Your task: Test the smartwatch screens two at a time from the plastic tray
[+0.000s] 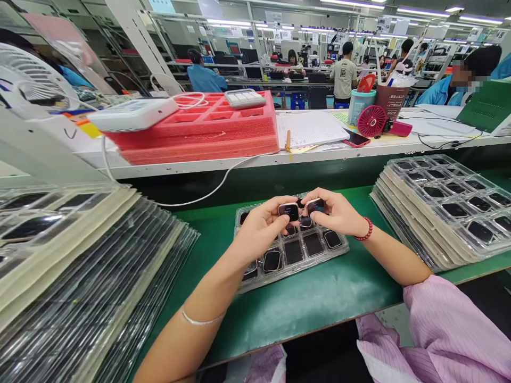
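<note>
My left hand [261,226] is closed on a smartwatch body [288,211], its thumb on the dark screen's lower edge. In my right hand [334,211] is a second smartwatch body [315,206], pinched between thumb and fingers. Both pieces have dark screens with faint marks lit on them and are held side by side. Beneath my hands lies a clear plastic tray [288,273] with several more watch bodies, such as a watch [272,261] in the front row. Two front-row pockets hold no watch. My hands hide part of the tray's back rows.
Tall stacks of trays stand on the left [91,287] and right [423,229] of the green mat [319,303]. On the shelf behind are red foam [191,141], papers [315,127], a phone [356,139] and a small pink fan [372,121]. A white cable [223,183] hangs down. People sit farther back.
</note>
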Motion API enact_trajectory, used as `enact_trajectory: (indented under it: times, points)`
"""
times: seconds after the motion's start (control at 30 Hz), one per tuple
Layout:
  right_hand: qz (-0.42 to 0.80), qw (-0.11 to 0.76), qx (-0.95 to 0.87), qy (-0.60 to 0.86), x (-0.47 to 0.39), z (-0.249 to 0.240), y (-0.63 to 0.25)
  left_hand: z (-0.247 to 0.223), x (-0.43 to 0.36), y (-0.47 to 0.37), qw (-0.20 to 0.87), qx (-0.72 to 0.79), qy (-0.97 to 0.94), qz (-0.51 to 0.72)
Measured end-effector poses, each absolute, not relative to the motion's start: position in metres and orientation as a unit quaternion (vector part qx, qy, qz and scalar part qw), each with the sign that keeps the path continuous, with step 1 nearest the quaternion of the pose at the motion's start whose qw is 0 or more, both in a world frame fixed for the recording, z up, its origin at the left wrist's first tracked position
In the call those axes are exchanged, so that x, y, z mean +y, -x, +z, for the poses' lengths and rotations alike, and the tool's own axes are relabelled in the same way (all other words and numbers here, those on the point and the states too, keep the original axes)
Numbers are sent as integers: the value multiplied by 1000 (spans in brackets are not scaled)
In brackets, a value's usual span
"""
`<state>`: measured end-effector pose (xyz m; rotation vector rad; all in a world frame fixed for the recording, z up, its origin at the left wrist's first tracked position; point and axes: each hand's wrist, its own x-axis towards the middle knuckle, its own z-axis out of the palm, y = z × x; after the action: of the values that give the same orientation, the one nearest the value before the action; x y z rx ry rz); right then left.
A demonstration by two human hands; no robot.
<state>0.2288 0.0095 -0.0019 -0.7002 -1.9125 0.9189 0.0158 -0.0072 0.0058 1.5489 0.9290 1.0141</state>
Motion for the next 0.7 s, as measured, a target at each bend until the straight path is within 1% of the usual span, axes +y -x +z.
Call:
enact_trajectory:
  times: [0.2,0.3,0.5,0.6,0.7]
  points:
    - [361,432,-774,290,7,-1,-230,7,-7,-16,512,393,-637,421]
    - [374,419,-775,290,5,1,-231,11,-9,-17,523,398,-626,419]
    - [381,423,-765,303,4,4,-231,12,-8,-20,558,380,-607,420]
    - [390,433,-754,304,6,3,-229,14,-8,-17,619,342,-568,421]
    - [434,444,-727,294,5,4,-230,21,-22,-9,723,271,-512,376]
